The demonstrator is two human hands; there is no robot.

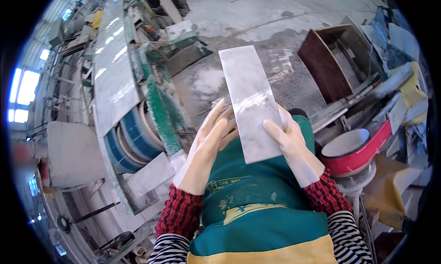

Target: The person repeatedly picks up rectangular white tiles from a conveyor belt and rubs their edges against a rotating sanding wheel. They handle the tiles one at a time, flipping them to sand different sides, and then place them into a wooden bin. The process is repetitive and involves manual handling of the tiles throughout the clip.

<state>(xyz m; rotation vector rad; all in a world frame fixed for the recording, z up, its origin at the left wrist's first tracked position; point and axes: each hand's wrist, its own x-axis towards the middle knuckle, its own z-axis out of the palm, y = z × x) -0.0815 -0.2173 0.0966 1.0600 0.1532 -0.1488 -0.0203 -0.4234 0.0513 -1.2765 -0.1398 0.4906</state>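
A long, flat white-grey stone slab (251, 87) with a glossy, light-reflecting face is held up in front of my body, tilted slightly left at its far end. My right hand (297, 147), in a cream glove, grips its right edge with the thumb on the upper face; the other fingers are mostly hidden behind it. Beside the left edge is my left hand (204, 147), gloved the same way, with fingers stretched out and apart. Whether its fingertips touch the slab's edge or underside, I cannot tell. A green apron (257, 193) lies below the slab.
Along the left runs a machine with a long pale belt (115, 57), blue-sided rollers (140, 135) and a green frame (158, 85). On the right are a dark red wooden box (321, 64), a red-rimmed round basin (353, 156) and piled scraps. Wet, dusty concrete floor (257, 16) stretches ahead.
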